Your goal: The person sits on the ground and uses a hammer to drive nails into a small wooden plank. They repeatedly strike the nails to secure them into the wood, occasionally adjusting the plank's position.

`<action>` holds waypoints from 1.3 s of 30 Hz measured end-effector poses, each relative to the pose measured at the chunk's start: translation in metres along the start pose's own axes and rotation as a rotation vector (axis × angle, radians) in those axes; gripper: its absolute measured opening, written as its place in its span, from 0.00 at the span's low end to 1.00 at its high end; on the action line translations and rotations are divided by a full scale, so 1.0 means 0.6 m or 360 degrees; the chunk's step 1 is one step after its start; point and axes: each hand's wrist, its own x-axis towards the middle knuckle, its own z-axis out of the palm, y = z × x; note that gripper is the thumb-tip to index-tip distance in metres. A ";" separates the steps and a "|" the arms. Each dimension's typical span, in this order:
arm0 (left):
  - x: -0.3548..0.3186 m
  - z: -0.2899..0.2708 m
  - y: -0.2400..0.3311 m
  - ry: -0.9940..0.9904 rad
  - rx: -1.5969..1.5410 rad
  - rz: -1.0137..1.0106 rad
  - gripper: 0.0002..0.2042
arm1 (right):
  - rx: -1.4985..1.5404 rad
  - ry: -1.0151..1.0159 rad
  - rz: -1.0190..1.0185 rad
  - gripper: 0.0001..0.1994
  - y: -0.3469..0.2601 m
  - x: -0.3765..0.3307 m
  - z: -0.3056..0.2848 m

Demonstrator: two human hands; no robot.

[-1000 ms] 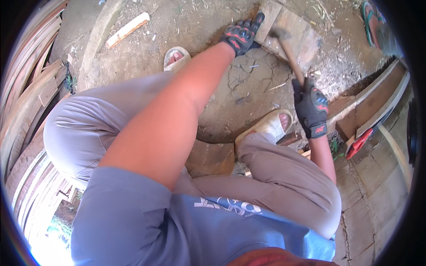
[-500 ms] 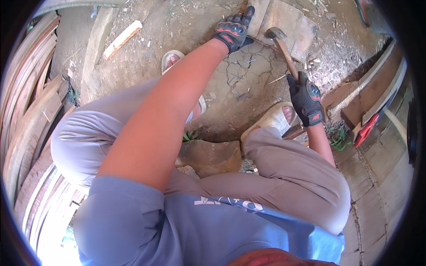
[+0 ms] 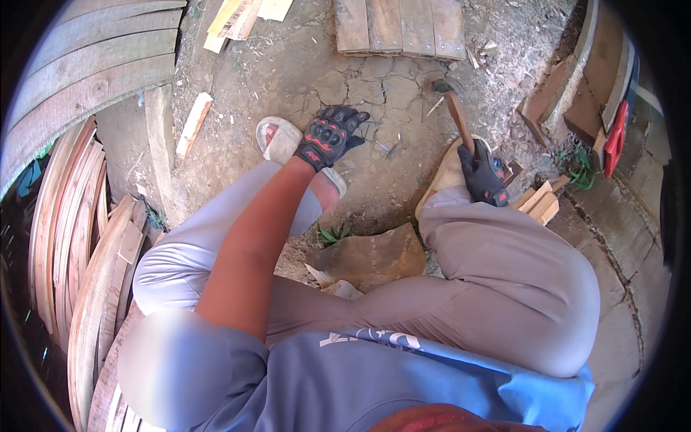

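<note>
Hammer (image 3: 458,119) stays wrapped in our right fingers (image 3: 473,167); our left fingers (image 3: 348,114), loosely spread, seemingly empty, are now off the boards (image 3: 400,27), near nails (image 3: 389,150): hammering seems paused.

Ahead of the left hand (image 3: 327,137), the panel (image 3: 400,27) is cut off; the right hand (image 3: 485,174) hides the hammer (image 3: 458,121)'s lower end.

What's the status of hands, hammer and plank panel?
Right hand grips hammer. Left hand open, apparently empty. Plank panel beyond both hands. Loose nails on ground between hands.
</note>
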 end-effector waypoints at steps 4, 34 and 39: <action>0.001 0.018 -0.006 -0.0004 0.0046 0.0034 0.25 | 0.0009 -0.0086 0.0080 0.21 -0.001 0.006 -0.006; 0.006 0.038 0.001 0.0097 0.0135 0.0269 0.14 | 0.0037 -0.0153 0.0131 0.24 -0.006 0.009 -0.013; 0.001 0.035 0.010 0.0062 0.0124 0.0235 0.10 | 0.0050 -0.0113 0.0085 0.24 -0.003 0.007 -0.010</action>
